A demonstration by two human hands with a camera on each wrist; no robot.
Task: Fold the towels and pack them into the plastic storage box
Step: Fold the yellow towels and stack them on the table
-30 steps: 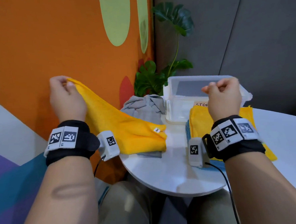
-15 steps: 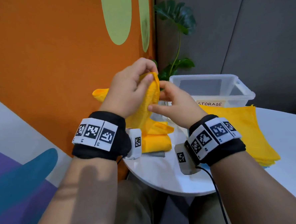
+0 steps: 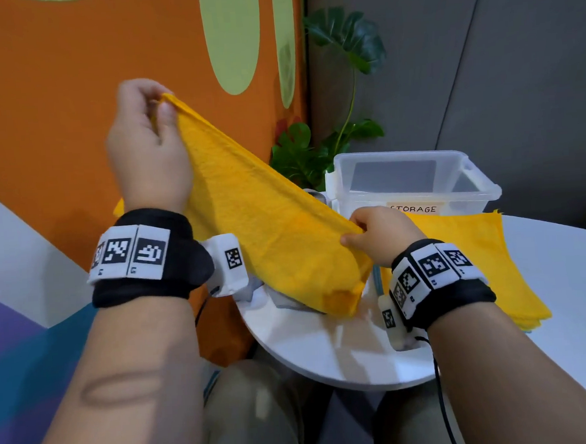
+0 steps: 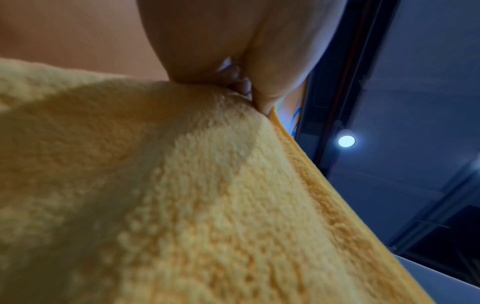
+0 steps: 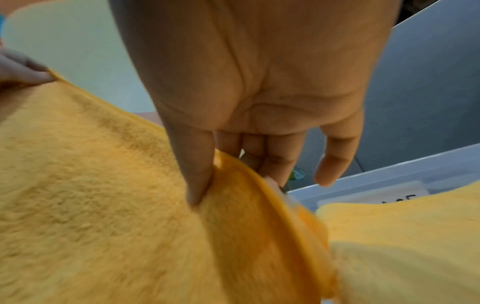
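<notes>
A yellow towel [image 3: 267, 223] is stretched slanting between both hands above the round white table [image 3: 327, 350]. My left hand [image 3: 146, 141] pinches its upper corner high on the left; the left wrist view shows fingers [image 4: 207, 61] closed on the yellow towel [image 4: 182, 195]. My right hand [image 3: 378, 233] pinches the lower corner near the table, thumb pressed on the yellow towel [image 5: 103, 205] in the right wrist view. The clear plastic storage box [image 3: 412, 183], labelled STORAGE, stands behind the right hand. A flat yellow towel [image 3: 476, 262] lies in front of the box.
A grey cloth [image 3: 282, 299] shows under the hanging towel on the table. A green potted plant [image 3: 331, 140] stands behind the box, against the orange wall [image 3: 71, 98]. A blue edge [image 3: 377, 278] peeks from beneath the flat yellow towel.
Half a second ago both hands were together at the towel's top. They have since drawn apart: the left hand went up and left, the right hand down and right, stretching the towel out.
</notes>
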